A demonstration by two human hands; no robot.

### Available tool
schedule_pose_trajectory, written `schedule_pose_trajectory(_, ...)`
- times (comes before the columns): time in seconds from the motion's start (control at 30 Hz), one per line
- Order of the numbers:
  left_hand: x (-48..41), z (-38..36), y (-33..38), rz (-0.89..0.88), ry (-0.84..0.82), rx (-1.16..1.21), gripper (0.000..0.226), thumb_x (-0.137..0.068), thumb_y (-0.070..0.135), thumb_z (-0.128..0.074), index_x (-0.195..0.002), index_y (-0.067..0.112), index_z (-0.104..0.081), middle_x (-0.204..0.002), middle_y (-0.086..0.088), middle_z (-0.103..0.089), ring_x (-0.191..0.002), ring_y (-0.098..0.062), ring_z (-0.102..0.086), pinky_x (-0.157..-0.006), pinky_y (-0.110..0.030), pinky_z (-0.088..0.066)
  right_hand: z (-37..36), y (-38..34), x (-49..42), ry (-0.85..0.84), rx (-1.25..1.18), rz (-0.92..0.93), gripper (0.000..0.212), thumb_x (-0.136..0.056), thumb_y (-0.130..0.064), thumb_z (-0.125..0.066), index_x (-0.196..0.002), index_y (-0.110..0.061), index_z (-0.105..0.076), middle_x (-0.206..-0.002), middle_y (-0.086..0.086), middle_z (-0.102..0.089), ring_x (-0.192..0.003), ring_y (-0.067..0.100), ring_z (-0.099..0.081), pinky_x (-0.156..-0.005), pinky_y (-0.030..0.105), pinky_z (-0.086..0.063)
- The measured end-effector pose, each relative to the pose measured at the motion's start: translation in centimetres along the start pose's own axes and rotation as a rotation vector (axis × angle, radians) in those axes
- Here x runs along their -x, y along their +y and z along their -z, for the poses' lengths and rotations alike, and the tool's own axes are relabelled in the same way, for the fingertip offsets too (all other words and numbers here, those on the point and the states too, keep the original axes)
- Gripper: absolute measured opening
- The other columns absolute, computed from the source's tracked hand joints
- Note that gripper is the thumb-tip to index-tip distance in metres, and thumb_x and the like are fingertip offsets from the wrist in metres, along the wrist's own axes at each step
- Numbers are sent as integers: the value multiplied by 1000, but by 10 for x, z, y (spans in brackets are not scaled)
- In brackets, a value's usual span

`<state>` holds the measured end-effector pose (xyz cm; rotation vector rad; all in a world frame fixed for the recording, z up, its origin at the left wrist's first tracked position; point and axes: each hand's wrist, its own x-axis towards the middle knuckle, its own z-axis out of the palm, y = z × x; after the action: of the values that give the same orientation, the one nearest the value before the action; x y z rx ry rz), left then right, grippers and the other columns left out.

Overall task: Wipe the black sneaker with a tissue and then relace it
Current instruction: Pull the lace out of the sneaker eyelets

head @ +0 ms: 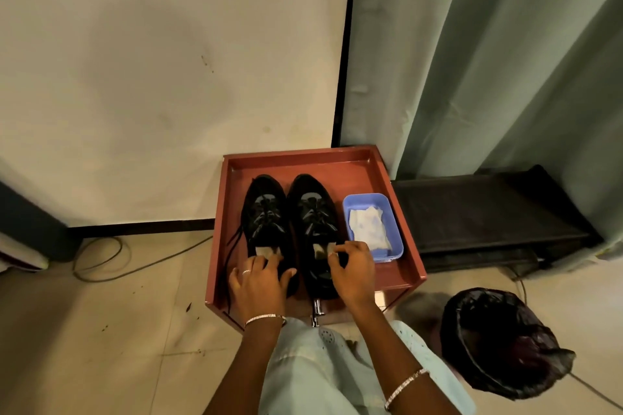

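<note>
Two black sneakers sit side by side on a low red-brown bench with a raised rim, toes pointing away from the person. The left hand lies over the heel of the left black sneaker with its grip apart, fingers spread and nearly straight, the fingertips reaching a pale tongue tab. A loose lace trails just outside that grip (down the shoe's outer side). The right hand has its grip closed, thumb and forefinger pinching at the tongue of the right black sneaker, whose heel lies under the palm. Just beyond and to the right of this grip stands a blue tub holding a white tissue. Well to the right, on the floor, is a bin with a black liner.
</note>
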<state>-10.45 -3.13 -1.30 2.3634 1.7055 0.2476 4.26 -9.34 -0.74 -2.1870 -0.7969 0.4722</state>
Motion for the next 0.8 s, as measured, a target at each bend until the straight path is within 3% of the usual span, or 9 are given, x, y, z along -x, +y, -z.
schedule_pose_trajectory(0.2,-3,-4,-3,76,45,3,34,-74,42,-80,-101,21,-75,-99,-7,-71,-105,-29,-63,-97,-58,-37,1,11,2,33,1,22,18,-90,-28,-68,-103,-16,-72,-108,0,-64,-98,15,-62,-81,29,-53)
schedule_pose_trajectory(0.37,-13,6,7,163,-39,85,34,-86,37,-69,-119,30,-65,-123,2,-64,-127,-22,-49,-113,-51,-21,2,3,-19,152,-117,20,15,-90,-26,-69,-102,-18,-72,-100,0,-70,-93,13,-64,-82,39,-58)
schedule_pose_trajectory(0.43,-23,12,24,199,6,188,33,-86,29,-69,-118,26,-65,-120,-2,-65,-121,-26,-54,-113,-51,-27,3,-9,-35,198,-141,48,17,-92,-26,-67,-105,-17,-73,-100,1,-72,-93,14,-66,-83,39,-58)
schedule_pose_trajectory(0.57,-46,13,67,113,224,462,25,-80,15,-71,-105,15,-67,-101,-8,-68,-98,-31,-64,-96,-51,-48,-13,-31,-78,24,-28,54,26,-91,-32,-65,-110,-16,-74,-106,1,-75,-102,20,-68,-91,39,-55)
schedule_pose_trajectory(0.67,-60,8,86,191,78,659,33,-85,17,-67,-116,14,-60,-114,-6,-62,-107,-27,-60,-91,-42,-50,-28,-36,-102,-93,24,-7,19,-85,-33,-71,-97,-19,-78,-96,-1,-76,-94,20,-69,-85,40,-56)
schedule_pose_trajectory(0.8,-64,-11,81,258,-36,697,47,-86,12,-68,-130,10,-51,-124,-6,-59,-119,-23,-56,-93,-29,-43,-29,-29,-113,-150,-165,-81,1,-81,-16,-78,-80,-17,-78,-86,0,-76,-86,13,-70,-86,32,-56)
